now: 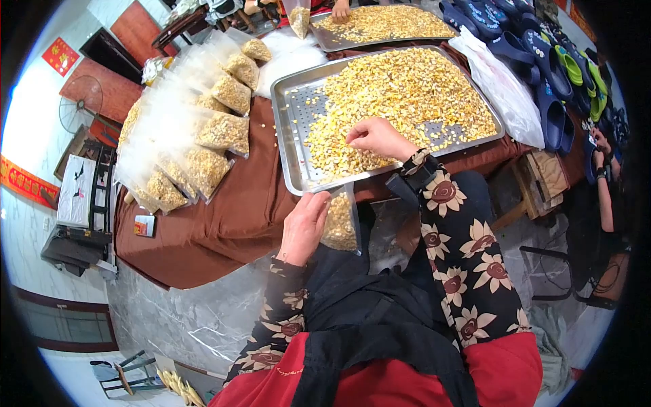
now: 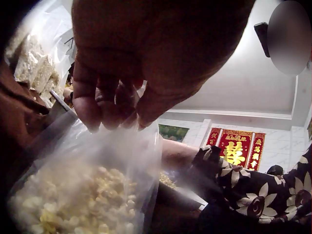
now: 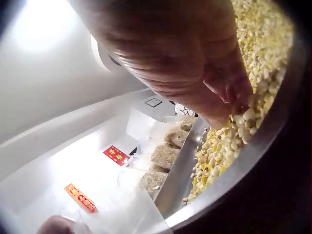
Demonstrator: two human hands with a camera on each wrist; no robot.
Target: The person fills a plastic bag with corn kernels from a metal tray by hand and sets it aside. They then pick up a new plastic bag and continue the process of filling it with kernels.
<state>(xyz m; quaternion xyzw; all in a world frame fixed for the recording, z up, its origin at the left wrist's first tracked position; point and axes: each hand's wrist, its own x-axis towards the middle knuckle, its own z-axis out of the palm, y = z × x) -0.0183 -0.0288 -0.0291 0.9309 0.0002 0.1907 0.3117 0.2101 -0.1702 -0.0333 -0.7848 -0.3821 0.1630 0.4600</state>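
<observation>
My left hand (image 1: pixel 302 227) pinches the top of a clear plastic bag (image 1: pixel 341 224) between thumb and fingers. Pale and yellow corn kernels (image 2: pixel 78 200) fill the bag's lower part, and it hangs just off the near rim of a large metal tray (image 1: pixel 286 152). Over the tray is my right hand (image 1: pixel 383 138), with its thumb and fingers drawn together. In the right wrist view its fingertips (image 3: pixel 240 105) come down on the loose corn kernels (image 3: pixel 243 127) and pinch a few pale ones. More corn kernels (image 1: pixel 407 85) are heaped across the tray.
Several filled plastic bags (image 1: pixel 224 129) stand in rows on the brown cloth (image 1: pixel 237 203) to the left. A second kernel tray (image 1: pixel 386 26) lies beyond, with another person's hand (image 1: pixel 341 9) at it. White plastic (image 1: pixel 505 95) and many clogs (image 1: pixel 536 54) line the right side.
</observation>
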